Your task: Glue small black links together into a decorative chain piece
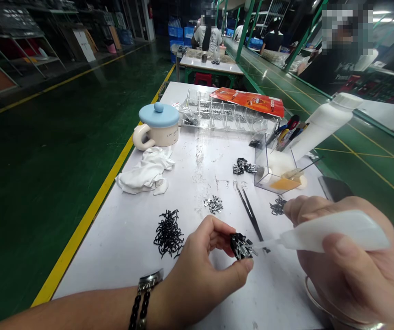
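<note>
Your left hand (197, 275) pinches a clump of black parts (241, 245);
your right hand (350, 270) clamps a white squeeze bottle (334, 231), nozzle just beside the clump; tweezers (249, 214) lie nearby.

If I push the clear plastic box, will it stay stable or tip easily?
The clear plastic box probably tips fairly easily: the white bottle leans out over its rim, putting weight high and to one side. Its thin walls may crack if knocked.
</note>
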Action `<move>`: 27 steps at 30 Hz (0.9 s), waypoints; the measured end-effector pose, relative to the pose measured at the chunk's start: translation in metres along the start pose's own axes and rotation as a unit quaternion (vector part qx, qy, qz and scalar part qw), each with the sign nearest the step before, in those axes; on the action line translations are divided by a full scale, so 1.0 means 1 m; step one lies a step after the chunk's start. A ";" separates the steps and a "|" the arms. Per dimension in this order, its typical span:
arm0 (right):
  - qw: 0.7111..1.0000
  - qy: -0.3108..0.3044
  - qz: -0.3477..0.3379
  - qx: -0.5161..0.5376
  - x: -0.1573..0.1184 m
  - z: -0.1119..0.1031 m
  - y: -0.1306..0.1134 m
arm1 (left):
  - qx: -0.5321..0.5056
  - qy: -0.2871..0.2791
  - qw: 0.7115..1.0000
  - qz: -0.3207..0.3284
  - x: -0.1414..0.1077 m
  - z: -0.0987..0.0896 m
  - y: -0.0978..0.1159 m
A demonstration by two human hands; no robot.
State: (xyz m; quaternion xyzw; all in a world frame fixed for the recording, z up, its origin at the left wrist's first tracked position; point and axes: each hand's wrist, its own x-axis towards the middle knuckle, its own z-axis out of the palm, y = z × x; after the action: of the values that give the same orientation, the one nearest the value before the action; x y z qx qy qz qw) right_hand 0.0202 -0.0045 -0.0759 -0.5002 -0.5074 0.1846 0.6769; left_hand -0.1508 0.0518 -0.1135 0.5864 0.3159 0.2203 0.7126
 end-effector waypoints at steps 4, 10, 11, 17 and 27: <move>1.000 -0.007 -0.011 -0.004 0.001 0.000 0.001 | 0.003 0.004 1.000 0.001 0.000 0.000 0.000; 0.999 0.011 0.023 0.021 0.000 -0.002 -0.002 | 0.002 0.006 1.000 0.000 0.000 0.001 0.000; 0.999 0.019 0.034 0.028 0.000 -0.002 -0.003 | 0.003 0.007 1.000 -0.001 0.000 0.000 0.000; 0.999 -0.001 0.047 0.027 0.000 -0.002 -0.004 | 0.002 -0.001 1.000 -0.006 0.001 0.000 0.000; 0.999 -0.003 0.035 0.032 0.001 0.000 -0.001 | 0.004 -0.003 1.000 -0.007 0.000 0.001 -0.002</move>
State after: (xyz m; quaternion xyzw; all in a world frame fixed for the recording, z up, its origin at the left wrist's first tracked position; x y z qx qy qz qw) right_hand 0.0202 -0.0042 -0.0749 -0.4952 -0.4854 0.2255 0.6843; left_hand -0.1502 0.0513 -0.1154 0.5877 0.3187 0.2121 0.7128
